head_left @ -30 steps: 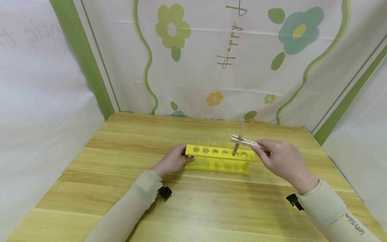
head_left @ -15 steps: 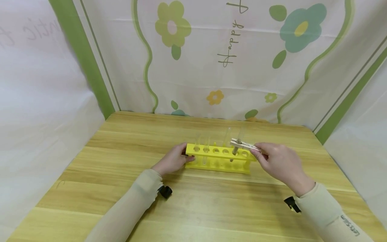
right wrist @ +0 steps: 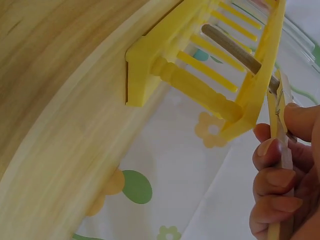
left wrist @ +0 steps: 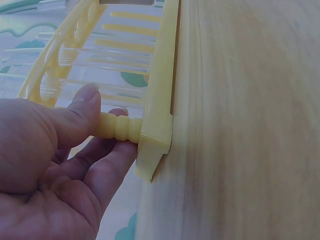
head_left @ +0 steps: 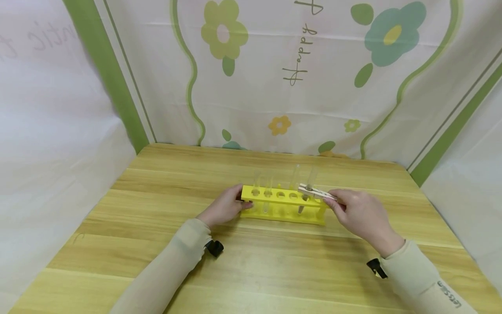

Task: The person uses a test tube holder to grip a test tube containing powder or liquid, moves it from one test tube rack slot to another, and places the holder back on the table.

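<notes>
A yellow test tube rack (head_left: 282, 220) stands on the wooden table. My left hand (head_left: 222, 206) grips its left end; in the left wrist view thumb and fingers (left wrist: 107, 170) wrap the turned end post (left wrist: 117, 126). My right hand (head_left: 361, 216) holds a wooden test tube clamp (head_left: 318, 192) by its handle. The clamp's head is round a glass test tube (head_left: 311, 176) with greyish-brown contents. That tube passes through a hole near the rack's right end, its lower part (right wrist: 230, 47) tilted below the top plate. The clamp lies close above the plate.
Two clear test tubes (head_left: 268, 181) stand in the rack's left holes. Another clear tube (head_left: 296, 174) rises behind the rack's middle. The wooden table (head_left: 251, 270) stretches to a flowered cloth (head_left: 251, 87) at the back.
My right hand has moved down and slightly left with the clamp, and the tube has sunk deeper through the rack's hole. My left hand keeps its grip on the rack.
</notes>
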`<state>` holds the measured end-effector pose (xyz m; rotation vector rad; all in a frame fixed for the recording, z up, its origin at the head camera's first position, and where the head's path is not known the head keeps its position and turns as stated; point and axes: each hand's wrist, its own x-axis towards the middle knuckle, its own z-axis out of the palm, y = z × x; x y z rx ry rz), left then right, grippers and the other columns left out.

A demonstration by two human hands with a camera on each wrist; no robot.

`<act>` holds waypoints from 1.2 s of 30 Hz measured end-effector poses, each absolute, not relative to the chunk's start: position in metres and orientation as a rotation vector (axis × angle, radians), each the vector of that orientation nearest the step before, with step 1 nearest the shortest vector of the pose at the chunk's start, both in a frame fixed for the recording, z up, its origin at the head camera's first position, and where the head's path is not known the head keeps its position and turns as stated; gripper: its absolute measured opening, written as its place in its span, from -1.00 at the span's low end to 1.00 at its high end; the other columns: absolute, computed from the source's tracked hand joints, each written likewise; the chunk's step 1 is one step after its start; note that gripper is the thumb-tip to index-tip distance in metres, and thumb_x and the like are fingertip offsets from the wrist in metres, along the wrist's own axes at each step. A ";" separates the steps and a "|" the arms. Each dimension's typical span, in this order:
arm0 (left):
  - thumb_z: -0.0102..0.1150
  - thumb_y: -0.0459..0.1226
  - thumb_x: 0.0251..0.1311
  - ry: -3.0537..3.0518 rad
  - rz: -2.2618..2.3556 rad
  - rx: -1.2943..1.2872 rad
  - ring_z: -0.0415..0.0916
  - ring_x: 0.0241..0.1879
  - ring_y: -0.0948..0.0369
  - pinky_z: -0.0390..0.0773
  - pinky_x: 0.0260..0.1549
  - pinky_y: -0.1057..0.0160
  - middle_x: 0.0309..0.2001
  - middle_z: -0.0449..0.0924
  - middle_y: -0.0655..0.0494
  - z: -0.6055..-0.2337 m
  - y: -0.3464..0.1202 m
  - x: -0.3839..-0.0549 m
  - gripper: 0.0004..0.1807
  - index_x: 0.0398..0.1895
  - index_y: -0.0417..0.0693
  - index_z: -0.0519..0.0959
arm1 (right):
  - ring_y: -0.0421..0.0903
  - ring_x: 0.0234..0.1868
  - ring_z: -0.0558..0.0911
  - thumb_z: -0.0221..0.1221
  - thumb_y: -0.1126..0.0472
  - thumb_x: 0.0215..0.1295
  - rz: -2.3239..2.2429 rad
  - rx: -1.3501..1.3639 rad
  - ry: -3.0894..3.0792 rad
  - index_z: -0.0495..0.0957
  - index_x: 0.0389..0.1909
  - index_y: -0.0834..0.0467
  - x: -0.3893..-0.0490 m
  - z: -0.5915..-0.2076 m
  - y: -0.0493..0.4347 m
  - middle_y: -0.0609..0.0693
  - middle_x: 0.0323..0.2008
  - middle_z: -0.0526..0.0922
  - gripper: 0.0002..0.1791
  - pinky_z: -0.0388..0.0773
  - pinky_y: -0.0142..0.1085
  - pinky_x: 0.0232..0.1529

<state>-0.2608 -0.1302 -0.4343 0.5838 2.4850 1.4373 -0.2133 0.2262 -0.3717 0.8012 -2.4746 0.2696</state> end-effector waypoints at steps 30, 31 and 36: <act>0.22 -0.28 0.34 2.485 1.426 0.588 0.56 -0.15 0.22 0.58 -0.11 0.19 -0.13 0.60 0.19 -0.431 -0.130 -0.260 -0.76 0.03 0.03 0.50 | -0.38 -0.77 0.12 0.36 0.13 0.25 0.269 0.812 -2.481 0.64 -0.38 0.10 -0.214 -0.382 0.228 -0.28 -0.71 0.31 -0.86 0.07 -0.44 -0.77; 0.22 -0.28 0.34 2.486 1.424 0.589 0.56 -0.15 0.22 0.57 -0.11 0.19 -0.13 0.60 0.20 -0.431 -0.131 -0.260 -0.76 0.03 0.03 0.50 | -0.38 -0.77 0.12 0.36 0.13 0.24 0.266 0.810 -2.480 0.65 -0.36 0.11 -0.214 -0.382 0.228 -0.28 -0.70 0.32 -0.86 0.07 -0.43 -0.77; 0.22 -0.29 0.34 2.477 1.430 0.578 0.56 -0.15 0.22 0.58 -0.11 0.20 -0.12 0.60 0.20 -0.431 -0.130 -0.259 -0.75 0.04 0.02 0.50 | -0.38 -0.76 0.15 0.37 0.13 0.23 0.266 0.813 -2.465 0.67 -0.30 0.14 -0.214 -0.385 0.227 -0.21 -0.67 0.45 -0.84 0.10 -0.43 -0.76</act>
